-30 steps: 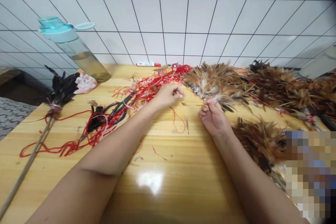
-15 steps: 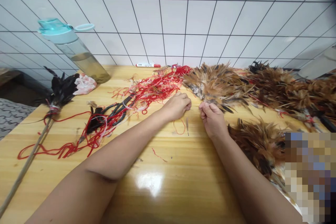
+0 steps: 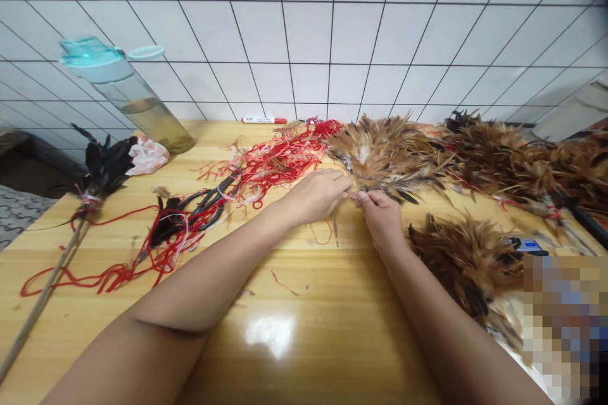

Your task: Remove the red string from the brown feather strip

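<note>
The left hand (image 3: 323, 195) is curled, its grip hidden; by the right hand (image 3: 384, 218), thumb and finger are pinched together, but anything held is too small to be told. Just beyond them, a brown feather bundle (image 3: 389, 152) is laid on the surface (image 3: 304, 329), beside tangled red string (image 3: 289, 163).
</note>
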A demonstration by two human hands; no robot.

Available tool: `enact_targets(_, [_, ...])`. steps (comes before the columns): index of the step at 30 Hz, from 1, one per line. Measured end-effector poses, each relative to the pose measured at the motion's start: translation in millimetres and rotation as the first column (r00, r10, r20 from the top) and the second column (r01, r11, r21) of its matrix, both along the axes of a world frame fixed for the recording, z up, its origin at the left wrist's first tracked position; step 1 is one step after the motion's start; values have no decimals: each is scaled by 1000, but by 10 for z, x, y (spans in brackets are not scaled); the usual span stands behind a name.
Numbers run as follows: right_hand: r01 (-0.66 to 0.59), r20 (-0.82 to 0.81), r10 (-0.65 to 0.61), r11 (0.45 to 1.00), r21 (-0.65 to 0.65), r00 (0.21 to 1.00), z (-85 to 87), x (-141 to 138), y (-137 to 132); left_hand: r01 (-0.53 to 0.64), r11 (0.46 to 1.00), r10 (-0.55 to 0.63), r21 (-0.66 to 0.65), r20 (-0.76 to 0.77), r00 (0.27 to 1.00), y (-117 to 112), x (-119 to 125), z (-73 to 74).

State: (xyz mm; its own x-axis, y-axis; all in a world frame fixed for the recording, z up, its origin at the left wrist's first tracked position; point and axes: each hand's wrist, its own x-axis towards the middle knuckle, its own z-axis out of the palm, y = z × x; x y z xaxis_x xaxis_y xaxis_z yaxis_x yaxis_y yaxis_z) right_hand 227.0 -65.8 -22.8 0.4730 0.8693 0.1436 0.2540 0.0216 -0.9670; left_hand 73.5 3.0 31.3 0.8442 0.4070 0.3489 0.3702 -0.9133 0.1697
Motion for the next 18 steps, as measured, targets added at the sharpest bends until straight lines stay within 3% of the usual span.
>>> enact_targets(6, [-91, 99, 98, 993, -74, 990, 44, -8, 2, 11, 993, -5, 117, -52, 999, -12, 13, 3])
enact_targets(11, [-158, 120, 168, 984, -87, 979, -10, 7, 20, 33, 990, -23, 140, -72, 997, -18, 27, -11])
enact_targets(18, [-203, -26, 201, 978, -51, 979, -25, -20, 18, -61, 995, 43, 84, 197, 979, 7, 5, -18])
